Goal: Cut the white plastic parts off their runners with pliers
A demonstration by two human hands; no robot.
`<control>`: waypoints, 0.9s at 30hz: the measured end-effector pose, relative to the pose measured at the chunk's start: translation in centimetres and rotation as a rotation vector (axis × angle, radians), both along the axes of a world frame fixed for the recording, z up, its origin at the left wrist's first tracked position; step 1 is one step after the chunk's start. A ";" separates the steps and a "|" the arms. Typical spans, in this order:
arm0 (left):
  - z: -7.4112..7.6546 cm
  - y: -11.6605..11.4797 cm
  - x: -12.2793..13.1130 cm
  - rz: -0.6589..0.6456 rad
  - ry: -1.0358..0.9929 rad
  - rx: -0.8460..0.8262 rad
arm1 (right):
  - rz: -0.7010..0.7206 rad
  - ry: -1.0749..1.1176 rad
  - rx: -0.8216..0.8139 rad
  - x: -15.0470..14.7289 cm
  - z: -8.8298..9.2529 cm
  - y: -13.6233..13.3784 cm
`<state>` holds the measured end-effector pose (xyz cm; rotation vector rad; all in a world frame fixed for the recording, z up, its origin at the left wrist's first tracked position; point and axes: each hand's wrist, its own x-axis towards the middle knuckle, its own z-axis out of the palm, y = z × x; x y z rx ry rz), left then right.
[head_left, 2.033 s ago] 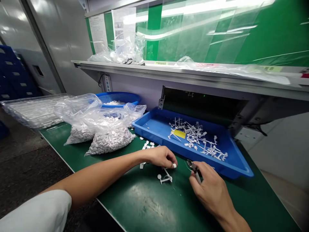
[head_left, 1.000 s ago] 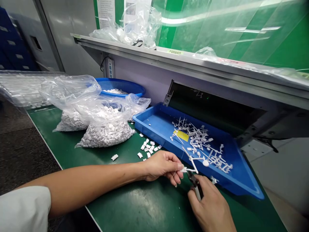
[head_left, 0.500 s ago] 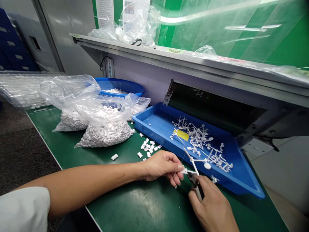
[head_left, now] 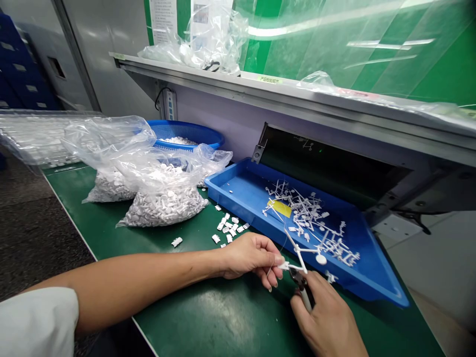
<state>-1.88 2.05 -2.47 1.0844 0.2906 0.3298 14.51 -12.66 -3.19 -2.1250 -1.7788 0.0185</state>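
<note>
My left hand (head_left: 256,260) pinches a small white plastic part at one end of a branched white sprue (head_left: 302,250). A round white disc (head_left: 321,259) sits on another branch of that sprue, over the front wall of the blue tray. In my right hand (head_left: 327,310) is a pair of side cutters (head_left: 305,292) with dark jaws and light handles. The jaws are at the thin runner beside the pinched part; whether they are closed on it I cannot tell. Several loose white parts (head_left: 230,227) lie on the green table beyond my left hand.
The blue tray (head_left: 245,206) holds a heap of white sprues (head_left: 305,208) and a yellow piece (head_left: 279,208). Clear bags of small white parts (head_left: 163,203) stand at left, before a blue basket (head_left: 203,134). A metal shelf (head_left: 223,79) overhangs the table's back.
The sprue and the cutter jaws have shifted very slightly beside the pinched part. Both hands stay almost where they were, with the same grips.
</note>
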 end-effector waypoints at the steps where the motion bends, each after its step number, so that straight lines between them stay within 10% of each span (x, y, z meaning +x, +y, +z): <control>1: 0.0 0.0 0.0 -0.004 0.000 0.004 | 0.001 -0.003 -0.005 0.0 0.0 0.0; 14: -0.7 1.1 -0.2 -0.097 0.150 0.140 | 0.070 0.172 -0.337 0.2 0.6 -0.1; 18: 1.4 3.8 -2.2 -0.193 0.415 0.615 | 0.048 0.196 -0.362 0.4 0.7 0.0; 27: 3.8 5.9 -3.5 0.018 0.671 1.654 | -0.003 0.247 -0.332 0.8 1.1 -0.7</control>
